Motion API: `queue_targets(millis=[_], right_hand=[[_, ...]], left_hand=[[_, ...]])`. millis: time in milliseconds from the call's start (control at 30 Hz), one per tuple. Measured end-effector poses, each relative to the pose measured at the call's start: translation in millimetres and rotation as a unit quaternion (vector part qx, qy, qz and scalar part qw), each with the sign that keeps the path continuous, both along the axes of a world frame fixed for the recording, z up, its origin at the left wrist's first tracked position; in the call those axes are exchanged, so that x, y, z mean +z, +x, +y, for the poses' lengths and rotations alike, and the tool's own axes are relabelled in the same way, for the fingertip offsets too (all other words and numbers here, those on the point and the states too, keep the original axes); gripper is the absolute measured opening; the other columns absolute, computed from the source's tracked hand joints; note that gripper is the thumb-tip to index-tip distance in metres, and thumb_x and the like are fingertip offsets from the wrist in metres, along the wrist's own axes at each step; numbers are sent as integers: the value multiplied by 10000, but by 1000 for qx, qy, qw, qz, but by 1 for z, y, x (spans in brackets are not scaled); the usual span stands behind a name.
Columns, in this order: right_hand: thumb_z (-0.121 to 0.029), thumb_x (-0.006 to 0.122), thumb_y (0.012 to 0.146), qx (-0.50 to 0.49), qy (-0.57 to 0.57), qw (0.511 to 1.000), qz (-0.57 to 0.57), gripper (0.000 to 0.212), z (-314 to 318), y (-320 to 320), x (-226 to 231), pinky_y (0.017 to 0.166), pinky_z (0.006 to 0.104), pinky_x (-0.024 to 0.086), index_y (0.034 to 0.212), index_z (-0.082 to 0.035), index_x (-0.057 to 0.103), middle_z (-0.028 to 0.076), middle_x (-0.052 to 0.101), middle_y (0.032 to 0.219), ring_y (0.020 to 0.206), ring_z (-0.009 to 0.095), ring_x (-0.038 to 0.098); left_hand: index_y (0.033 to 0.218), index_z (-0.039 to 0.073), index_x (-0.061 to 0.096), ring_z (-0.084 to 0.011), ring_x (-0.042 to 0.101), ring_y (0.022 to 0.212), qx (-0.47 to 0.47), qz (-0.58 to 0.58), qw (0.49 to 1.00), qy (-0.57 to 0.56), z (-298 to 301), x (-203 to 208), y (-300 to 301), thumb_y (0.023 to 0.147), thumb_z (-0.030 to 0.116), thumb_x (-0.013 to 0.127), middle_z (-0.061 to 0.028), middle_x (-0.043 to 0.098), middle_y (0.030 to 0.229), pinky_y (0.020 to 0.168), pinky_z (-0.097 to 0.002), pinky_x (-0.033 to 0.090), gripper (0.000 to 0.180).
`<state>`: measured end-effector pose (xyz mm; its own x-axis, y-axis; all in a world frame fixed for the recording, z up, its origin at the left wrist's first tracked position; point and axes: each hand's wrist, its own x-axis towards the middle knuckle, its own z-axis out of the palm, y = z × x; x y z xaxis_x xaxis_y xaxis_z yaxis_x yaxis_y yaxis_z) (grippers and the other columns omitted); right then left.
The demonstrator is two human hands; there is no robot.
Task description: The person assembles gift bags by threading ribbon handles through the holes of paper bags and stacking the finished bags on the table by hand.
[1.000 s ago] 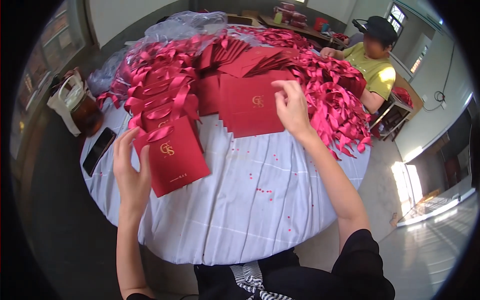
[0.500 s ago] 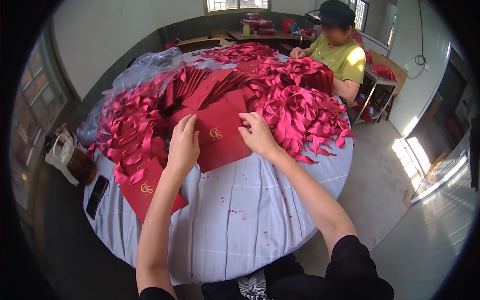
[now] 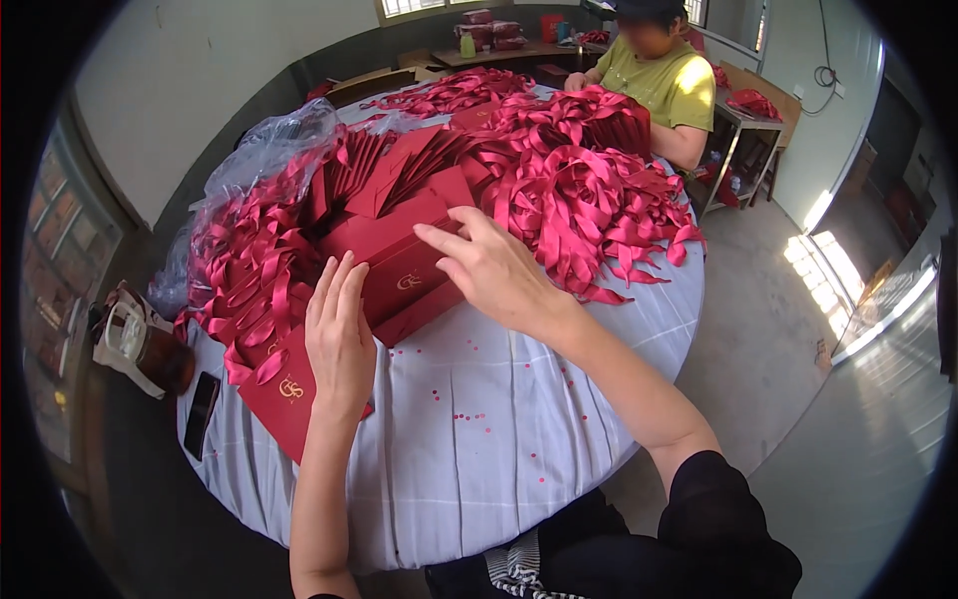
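A dark red paper bag (image 3: pixel 409 278) with a gold monogram stands tilted between my hands, its front folded back so that it shows as a narrow band. My left hand (image 3: pixel 341 334) lies along its left end, fingers stretched out. Over its upper right edge reaches my right hand (image 3: pixel 504 275), with index finger and thumb apart and touching the bag. Beneath it, another red panel (image 3: pixel 424 314) rests on the cloth. Partly behind my left wrist is a second monogrammed red bag (image 3: pixel 289 387). More flat red bags (image 3: pixel 399 170) fan out beyond my hands.
Heaps of red ribbon handles (image 3: pixel 589 200) cover the right side, with others (image 3: pixel 249 260) on the left by clear plastic (image 3: pixel 274 145). A phone (image 3: pixel 202 415) lies at the left edge of the cloth-covered table (image 3: pixel 449 489). A co-worker in a yellow-green shirt (image 3: pixel 659 95) sits at the far right.
The bag between my hands has gone from facing up flat to tilted and folded. My right hand has moved left over its top edge; my left hand has shifted down and left.
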<state>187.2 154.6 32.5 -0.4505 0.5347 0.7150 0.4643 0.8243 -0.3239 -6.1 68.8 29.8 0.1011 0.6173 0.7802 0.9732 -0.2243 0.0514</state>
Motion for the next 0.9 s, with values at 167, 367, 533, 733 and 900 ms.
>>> queue_targets(millis=[167,367,533,733,900], right_hand=[[-75,633,834,24,-11,1000,-12,383,-17,-5,5,930,446,459,1214,-79,588,288,468,1232,1103,435,524],[-79,645,834,11,-21,999,36,114,-16,-2,5,753,426,506,918,-15,601,183,485,1042,889,355,591],[-52,624,831,41,-36,996,70,96,-30,8,22,704,434,484,875,19,577,189,472,987,795,357,577],[-71,642,820,103,-91,990,16,94,-52,25,33,728,415,468,843,7,596,174,451,958,799,334,570],[-96,623,848,208,-114,971,15,154,-32,58,30,771,336,485,991,-62,669,117,528,1011,851,236,589]], left_hand=[[1091,-4,550,-342,492,1244,-25,-74,997,-20,-3,4,1,854,-82,500,-174,562,1271,998,-432,422,254],[966,2,613,-367,490,1147,13,7,1000,19,-11,21,6,783,-40,626,-182,548,1172,979,-436,401,188],[935,18,623,-289,496,912,-24,25,999,-34,-31,42,16,763,-35,625,-106,540,939,830,-388,410,180],[887,-14,617,-235,523,835,-78,-110,972,-195,-56,48,6,699,-72,665,-94,562,831,775,-326,431,202],[886,-32,626,-156,545,691,-134,-198,944,-225,-59,41,2,740,-77,647,-81,581,748,652,-274,433,155]])
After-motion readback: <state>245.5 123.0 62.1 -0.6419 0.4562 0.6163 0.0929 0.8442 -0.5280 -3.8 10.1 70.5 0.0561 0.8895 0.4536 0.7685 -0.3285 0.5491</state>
